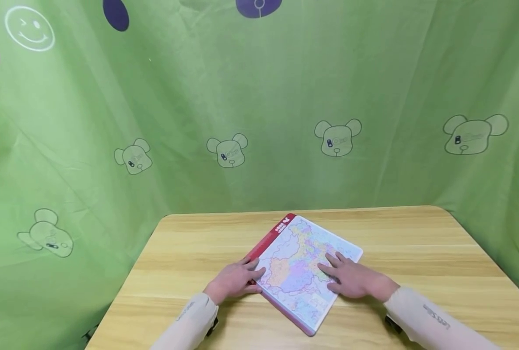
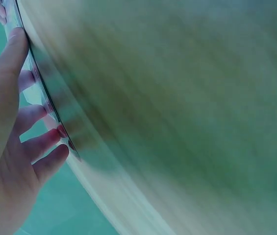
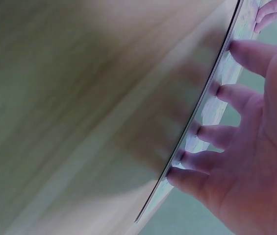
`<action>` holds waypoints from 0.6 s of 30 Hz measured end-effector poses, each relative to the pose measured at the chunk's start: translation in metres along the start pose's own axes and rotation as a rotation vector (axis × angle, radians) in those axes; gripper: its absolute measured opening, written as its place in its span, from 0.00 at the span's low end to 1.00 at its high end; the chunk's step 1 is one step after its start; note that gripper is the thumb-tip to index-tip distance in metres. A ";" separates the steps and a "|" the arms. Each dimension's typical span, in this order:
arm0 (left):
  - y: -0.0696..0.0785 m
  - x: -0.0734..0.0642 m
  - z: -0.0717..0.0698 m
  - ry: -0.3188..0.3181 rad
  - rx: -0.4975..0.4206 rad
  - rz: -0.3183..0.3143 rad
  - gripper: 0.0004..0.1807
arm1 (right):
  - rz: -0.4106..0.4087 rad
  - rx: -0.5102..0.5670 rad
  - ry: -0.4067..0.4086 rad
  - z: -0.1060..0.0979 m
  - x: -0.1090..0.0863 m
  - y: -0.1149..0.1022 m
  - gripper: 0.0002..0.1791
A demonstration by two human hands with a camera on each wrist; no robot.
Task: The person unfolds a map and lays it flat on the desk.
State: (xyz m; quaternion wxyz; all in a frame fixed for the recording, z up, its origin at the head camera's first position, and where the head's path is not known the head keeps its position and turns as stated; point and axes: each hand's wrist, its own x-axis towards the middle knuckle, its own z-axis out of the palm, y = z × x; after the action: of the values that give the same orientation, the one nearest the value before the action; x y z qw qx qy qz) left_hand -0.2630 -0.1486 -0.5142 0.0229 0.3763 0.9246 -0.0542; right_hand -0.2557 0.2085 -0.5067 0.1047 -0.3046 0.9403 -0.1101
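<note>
A thin rectangular map board [image 1: 300, 274] with a red strip along one long side lies at a slant on the wooden table, printed side up. My left hand [image 1: 235, 280] rests on its left corner, fingers spread over the red edge and thumb at the lower edge. Across from it, my right hand [image 1: 354, 279] touches the printed face near the right edge with its fingers spread. In the left wrist view, the fingers of the left hand [image 2: 18, 132] meet the board's rim. The right wrist view has the fingertips of the right hand [image 3: 177, 164] against the board.
The wooden table [image 1: 417, 253] has rounded far corners. Behind and around it hangs a green curtain [image 1: 277, 97] printed with bear faces and purple spots.
</note>
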 end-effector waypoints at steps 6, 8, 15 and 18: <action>0.003 -0.001 0.003 0.035 0.007 0.036 0.33 | -0.018 0.002 0.010 0.000 0.005 0.004 0.32; 0.004 -0.001 0.005 0.041 0.017 0.052 0.33 | -0.025 -0.003 0.016 0.000 0.008 0.006 0.33; 0.009 -0.004 0.008 0.046 0.010 0.069 0.32 | -0.021 -0.016 0.010 0.001 0.014 0.010 0.33; 0.010 -0.006 0.008 0.049 0.010 0.071 0.31 | -0.017 -0.016 0.004 0.000 0.016 0.010 0.33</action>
State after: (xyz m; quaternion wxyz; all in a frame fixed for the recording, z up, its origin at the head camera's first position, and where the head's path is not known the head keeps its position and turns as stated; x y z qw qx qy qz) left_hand -0.2522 -0.1466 -0.5225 0.0002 0.4101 0.9107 -0.0490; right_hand -0.2740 0.2065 -0.5120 0.0994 -0.3132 0.9387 -0.1039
